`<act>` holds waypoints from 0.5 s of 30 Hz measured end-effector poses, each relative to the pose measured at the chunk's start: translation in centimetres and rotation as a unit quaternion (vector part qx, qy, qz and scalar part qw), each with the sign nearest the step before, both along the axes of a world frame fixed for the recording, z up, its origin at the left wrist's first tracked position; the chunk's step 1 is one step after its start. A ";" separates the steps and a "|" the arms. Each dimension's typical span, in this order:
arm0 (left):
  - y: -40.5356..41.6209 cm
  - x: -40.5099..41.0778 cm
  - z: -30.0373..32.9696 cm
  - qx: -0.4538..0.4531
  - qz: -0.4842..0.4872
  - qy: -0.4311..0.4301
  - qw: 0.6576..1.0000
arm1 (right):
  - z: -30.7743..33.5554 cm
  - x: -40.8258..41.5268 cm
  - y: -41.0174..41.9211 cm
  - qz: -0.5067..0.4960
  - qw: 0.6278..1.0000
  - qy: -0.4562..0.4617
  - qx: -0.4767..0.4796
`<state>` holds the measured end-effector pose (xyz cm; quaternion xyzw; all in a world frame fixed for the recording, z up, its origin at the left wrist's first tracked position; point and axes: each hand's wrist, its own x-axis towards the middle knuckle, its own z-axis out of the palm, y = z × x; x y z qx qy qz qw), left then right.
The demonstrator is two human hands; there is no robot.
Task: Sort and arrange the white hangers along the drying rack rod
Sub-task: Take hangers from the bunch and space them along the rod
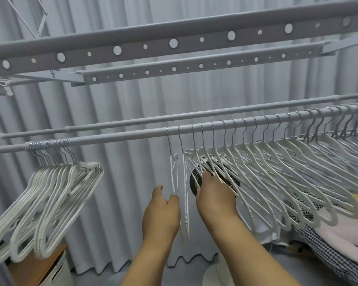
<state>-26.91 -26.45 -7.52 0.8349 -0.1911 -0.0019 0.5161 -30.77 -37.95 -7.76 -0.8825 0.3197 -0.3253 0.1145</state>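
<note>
A grey drying rack rod (120, 135) runs from lower left to upper right. A tight bunch of white hangers (50, 201) hangs at its left end. A long row of white hangers (277, 172) spreads along the right half. Between them two hangers (184, 195) hang edge-on, apart from the row. My left hand (162, 211) reaches up beside these two, fingertips touching the nearer one's arm. My right hand (214, 195) has its fingers curled in among the lower arms of the leftmost hangers of the row.
Perforated upper rack bars (174, 43) cross overhead, and a thinner rod (174, 117) runs behind the main one. Grey curtains hang behind. A black fan (194, 182) stands behind the hangers, a white bin with a wooden lid (39, 267) sits bottom left, and checked bedding (329, 250) lies at right.
</note>
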 end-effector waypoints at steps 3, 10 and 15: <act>-0.4 0.4 -0.2 0.003 -0.001 0.013 1.000 | 0.1 0.0 0.1 0.015 1.000 0.005 0.026; -1.2 1.0 -0.8 0.003 -0.010 0.003 1.000 | 0.0 0.0 0.2 0.040 0.998 -0.023 0.034; -1.4 1.0 -0.7 -0.006 -0.016 0.008 1.000 | 0.2 0.1 0.3 0.041 0.999 -0.026 0.024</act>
